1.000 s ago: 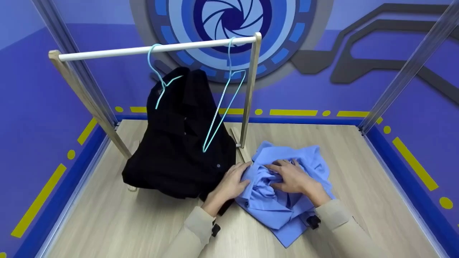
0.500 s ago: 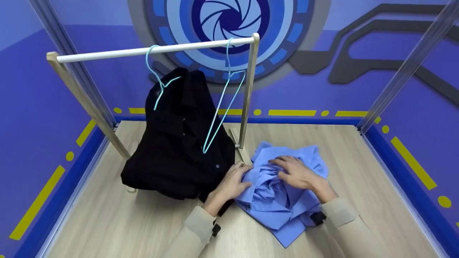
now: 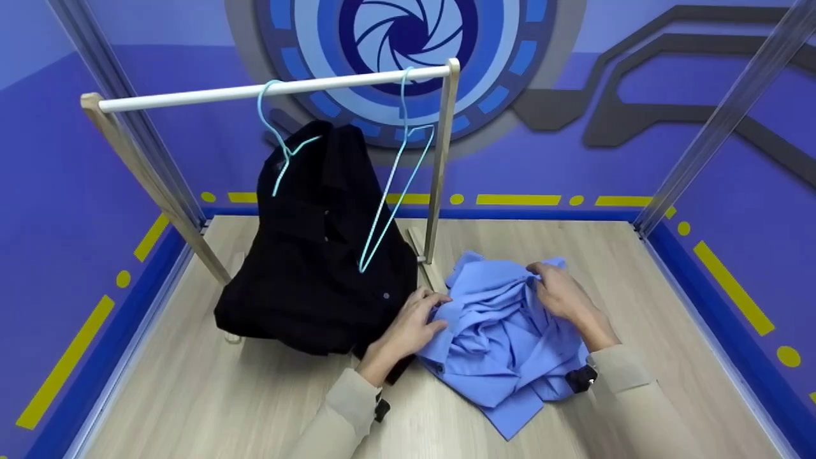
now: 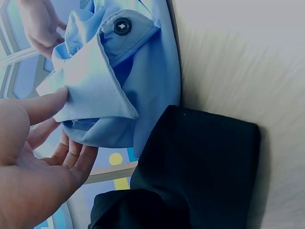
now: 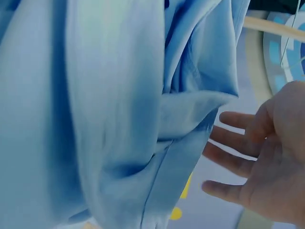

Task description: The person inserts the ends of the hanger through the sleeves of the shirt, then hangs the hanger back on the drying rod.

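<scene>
Just now, seen from the head camera, the right hand [image 3: 564, 296] has slid off the middle of the blue shirt [image 3: 481, 338] to its upper right edge. The shirt lies crumpled on the wooden board [image 3: 255, 408], right of centre and low in the frame, and the left hand [image 3: 405, 328] stays at its left edge. To me that reads as the handling shifting to the far edge while the left side is kept steady. As for what carries what, a white rail [image 3: 210, 97] crosses the upper left; the left hanger [image 3: 288, 153] bears a black garment [image 3: 319, 274], and the right hanger [image 3: 405, 132] overlaps that garment's right side.

Over at the left wrist, the thumb rests on a stiff blue flap [image 4: 90, 81], left of centre, below a dark button [image 4: 122, 26]. The other fingers spread loosely beneath, apart from the thumb; the index tip is hidden.

By the right wrist view, the fingers reach in from the right, straight and apart, beside the shirt's edge; whether they touch it I can't tell.
</scene>
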`<state>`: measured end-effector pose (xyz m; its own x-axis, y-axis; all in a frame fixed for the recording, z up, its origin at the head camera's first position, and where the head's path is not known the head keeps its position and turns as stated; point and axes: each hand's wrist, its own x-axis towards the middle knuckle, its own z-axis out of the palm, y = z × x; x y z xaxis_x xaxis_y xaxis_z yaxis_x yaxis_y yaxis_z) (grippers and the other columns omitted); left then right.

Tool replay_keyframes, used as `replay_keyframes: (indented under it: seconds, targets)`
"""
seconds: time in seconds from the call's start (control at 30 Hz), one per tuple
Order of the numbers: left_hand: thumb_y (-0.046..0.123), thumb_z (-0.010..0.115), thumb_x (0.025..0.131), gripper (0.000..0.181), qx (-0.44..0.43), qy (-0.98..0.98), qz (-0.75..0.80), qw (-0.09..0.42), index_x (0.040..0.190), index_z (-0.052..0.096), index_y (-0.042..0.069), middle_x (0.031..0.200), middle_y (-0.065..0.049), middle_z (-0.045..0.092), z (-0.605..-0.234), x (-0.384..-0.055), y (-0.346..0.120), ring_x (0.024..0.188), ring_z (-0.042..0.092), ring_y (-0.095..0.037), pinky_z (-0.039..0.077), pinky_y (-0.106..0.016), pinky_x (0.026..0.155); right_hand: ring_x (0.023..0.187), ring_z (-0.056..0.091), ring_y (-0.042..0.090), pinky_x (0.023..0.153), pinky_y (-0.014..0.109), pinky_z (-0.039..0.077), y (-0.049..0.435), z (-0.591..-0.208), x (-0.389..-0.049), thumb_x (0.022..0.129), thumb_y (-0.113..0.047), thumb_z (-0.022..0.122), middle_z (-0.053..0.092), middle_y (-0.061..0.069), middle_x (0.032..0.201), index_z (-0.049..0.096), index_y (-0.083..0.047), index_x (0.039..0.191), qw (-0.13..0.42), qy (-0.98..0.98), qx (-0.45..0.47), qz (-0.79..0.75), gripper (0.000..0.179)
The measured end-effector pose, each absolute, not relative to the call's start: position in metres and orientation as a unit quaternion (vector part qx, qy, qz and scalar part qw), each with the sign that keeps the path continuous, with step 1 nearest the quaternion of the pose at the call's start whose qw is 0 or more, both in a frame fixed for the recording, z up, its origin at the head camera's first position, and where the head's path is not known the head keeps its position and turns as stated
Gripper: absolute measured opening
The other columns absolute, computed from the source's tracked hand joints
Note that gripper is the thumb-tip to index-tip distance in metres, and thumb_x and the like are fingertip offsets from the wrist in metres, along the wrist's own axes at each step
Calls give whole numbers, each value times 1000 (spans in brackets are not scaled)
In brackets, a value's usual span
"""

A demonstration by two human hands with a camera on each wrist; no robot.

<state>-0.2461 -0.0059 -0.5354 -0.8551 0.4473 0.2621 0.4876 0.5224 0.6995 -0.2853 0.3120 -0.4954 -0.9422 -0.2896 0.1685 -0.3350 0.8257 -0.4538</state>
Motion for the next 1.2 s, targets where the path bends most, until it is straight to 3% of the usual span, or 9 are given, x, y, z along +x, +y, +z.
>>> replay_keyframes:
  seconds: [0.2, 0.43, 0.67, 0.77, 0.93, 1.07, 1.2]
  targets:
    - [5, 71, 96, 29, -288, -861, -417, 40, 124, 67, 4, 124, -7, 63, -535, -247, -6, 121, 57, -24, 45, -37, 103, 110, 62, 50, 93, 60, 49, 325, -496, -285, 96, 9, 47, 66, 32, 115, 61, 12, 126, 4, -951, 143, 273, 33]
    - [0, 73, 93, 27, -301, -848, -432, 57, 120, 68, 2, 121, -9, 67, -536, -249, -5, 118, 61, -23, 48, -35, 101, 103, 65, 47, 89, 58, 52, 337, -495, -283, 84, 20, 42, 66, 30, 114, 62, 8, 126, -16, -937, 151, 314, 47]
    - [0, 74, 92, 27, -301, -836, -452, 72, 118, 69, 0, 117, -9, 68, -534, -249, -7, 112, 62, -21, 49, -33, 98, 102, 65, 42, 76, 39, 53, 349, -494, -283, 75, 26, 39, 66, 28, 117, 64, 8, 123, -34, -920, 168, 352, 57]
    - [1, 74, 92, 28, -298, -832, -462, 74, 120, 69, 1, 117, -8, 68, -532, -249, -8, 110, 62, -20, 49, -32, 97, 108, 62, 44, 74, 39, 54, 351, -492, -282, 78, 26, 41, 63, 29, 120, 61, 10, 126, -63, -906, 167, 384, 54]
    - [0, 75, 91, 28, -293, -821, -481, 90, 119, 70, 1, 114, -8, 68, -529, -250, -9, 105, 63, -20, 51, -32, 93, 119, 57, 47, 87, 50, 54, 353, -489, -279, 90, 19, 52, 59, 28, 128, 56, 9, 129, -106, -883, 165, 426, 40]
    - [-1, 75, 91, 27, -289, -812, -495, 107, 117, 70, 1, 111, -7, 68, -527, -250, -10, 101, 63, -20, 52, -34, 89, 124, 54, 45, 92, 41, 50, 353, -485, -278, 95, 10, 60, 61, 25, 128, 54, 6, 127, -129, -876, 176, 431, 33]
    - [0, 75, 91, 27, -279, -810, -504, 115, 117, 71, 1, 109, -7, 68, -524, -251, -12, 100, 62, -20, 52, -34, 88, 124, 55, 42, 89, 32, 48, 353, -483, -279, 95, 5, 65, 64, 22, 126, 54, 3, 126, -140, -877, 176, 426, 33]
